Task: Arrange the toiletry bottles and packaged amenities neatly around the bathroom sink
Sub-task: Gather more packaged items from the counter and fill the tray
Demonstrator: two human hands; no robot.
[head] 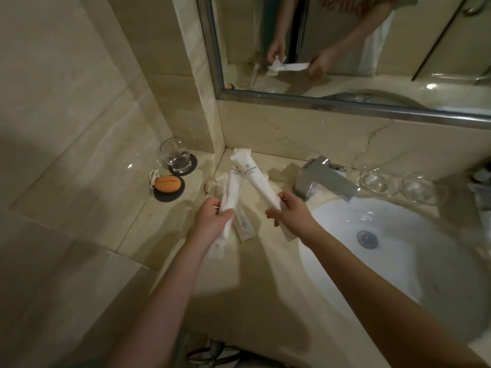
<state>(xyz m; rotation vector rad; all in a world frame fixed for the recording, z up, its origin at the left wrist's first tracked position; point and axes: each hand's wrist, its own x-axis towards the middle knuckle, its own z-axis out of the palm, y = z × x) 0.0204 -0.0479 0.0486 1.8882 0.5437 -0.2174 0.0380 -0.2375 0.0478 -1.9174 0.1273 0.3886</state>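
Hands out over marble worktop, left of sink (393, 266). Left hand (210, 221) gripping white packet (231, 192); right hand (289, 211) pinching 2nd packet (256, 179), both angled toward back corner. Another packet (243, 227) flat on worktop (239, 274) betw. hands. Glass (176, 158) w/ little water on far-left ledge.

Dim bathroom with beige marble wall tiles (66, 83), a metal-framed mirror (345, 49) above a white sink (398, 248), and a chrome faucet (322, 179).
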